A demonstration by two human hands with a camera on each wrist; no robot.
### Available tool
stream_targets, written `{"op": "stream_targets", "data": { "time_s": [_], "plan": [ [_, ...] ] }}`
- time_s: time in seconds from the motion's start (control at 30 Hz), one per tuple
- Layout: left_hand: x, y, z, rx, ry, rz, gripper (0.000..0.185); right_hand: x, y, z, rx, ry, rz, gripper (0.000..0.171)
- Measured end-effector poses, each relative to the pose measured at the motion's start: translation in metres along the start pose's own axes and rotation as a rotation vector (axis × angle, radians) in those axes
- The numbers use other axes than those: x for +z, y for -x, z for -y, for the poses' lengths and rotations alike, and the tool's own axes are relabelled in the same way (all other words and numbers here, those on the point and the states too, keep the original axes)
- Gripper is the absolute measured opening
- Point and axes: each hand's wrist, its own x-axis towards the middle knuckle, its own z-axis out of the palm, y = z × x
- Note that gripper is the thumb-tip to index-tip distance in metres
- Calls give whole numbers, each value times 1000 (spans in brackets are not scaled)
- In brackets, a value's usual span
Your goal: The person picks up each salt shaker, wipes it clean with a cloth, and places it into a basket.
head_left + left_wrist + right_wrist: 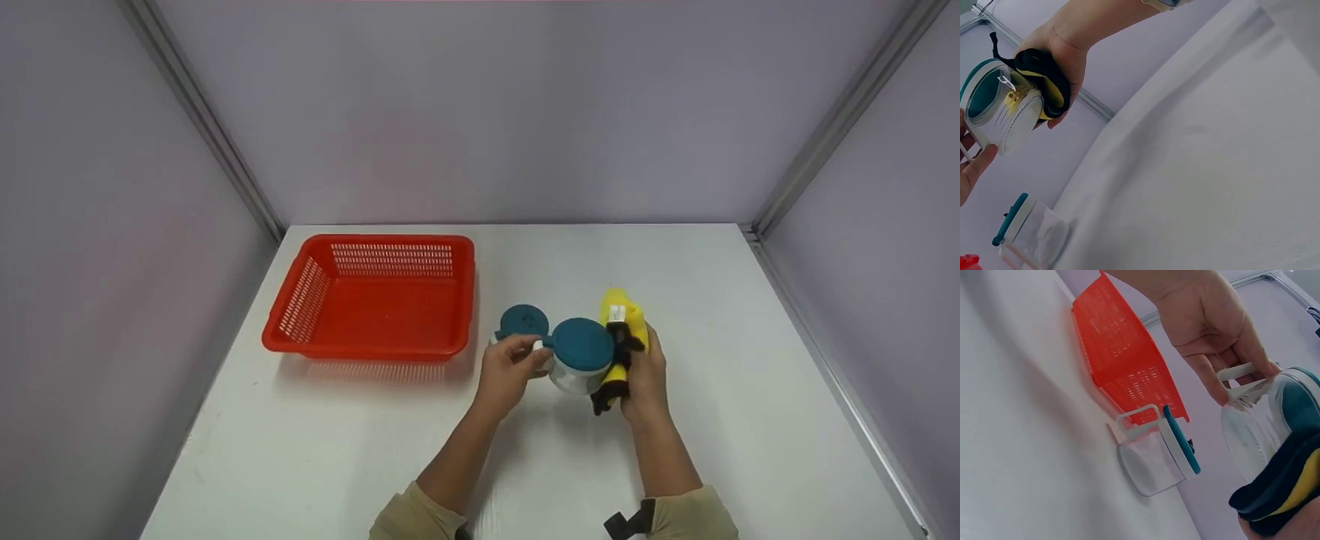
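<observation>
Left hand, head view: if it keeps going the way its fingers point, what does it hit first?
Likely nothing new: the left hand already has its grip on the handle of the lifted teal-lidded glass jar. Further that way lies the yellow-and-black plush toy in the right hand.

The basket (373, 298) is bright red with a slotted mesh pattern. Both clear jars (576, 360) (523, 324) carry teal lids, and the plush toy (621, 346) is yellow and black on the white table (750, 390).

lab test booth | plain grey walls (525, 112) | metal-framed white table (735, 390)
</observation>
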Motion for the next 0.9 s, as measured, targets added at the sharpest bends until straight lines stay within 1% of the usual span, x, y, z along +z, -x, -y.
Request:
{"op": "stream_targets", "data": {
  "time_s": [0.2,0.27,0.37,0.47,0.57,0.63,0.67,0.73,0.8,0.9],
  "plan": [
    [-1,-2,-1,-6,7,-11,22,3,3,-9,-48,-71,102,54],
    [-2,-3,-1,-10,3,-9,22,4,4,-10,-33,-78,115,47],
    [-3,-4,-3,-30,1,7,23,4,4,-10,25,-68,119,40],
    [-4,-6,-5,-54,5,22,22,5,2,-7,81,-44,138,45],
    [-6,-8,-6,-67,12,28,21,6,-2,-3,108,-13,158,59],
    [-6,-9,-7,-75,15,32,21,7,-5,-1,119,-8,151,64],
    [-6,-9,-7,-80,17,34,21,7,-6,-1,118,-10,144,63],
    [-6,-9,-8,-93,19,37,21,8,-7,-1,120,-18,125,57],
    [-6,-9,-7,-99,21,39,21,8,-8,-2,129,-31,101,48],
    [-5,-8,-7,-98,19,38,22,9,-8,-4,152,-34,62,39]
  ]
}}
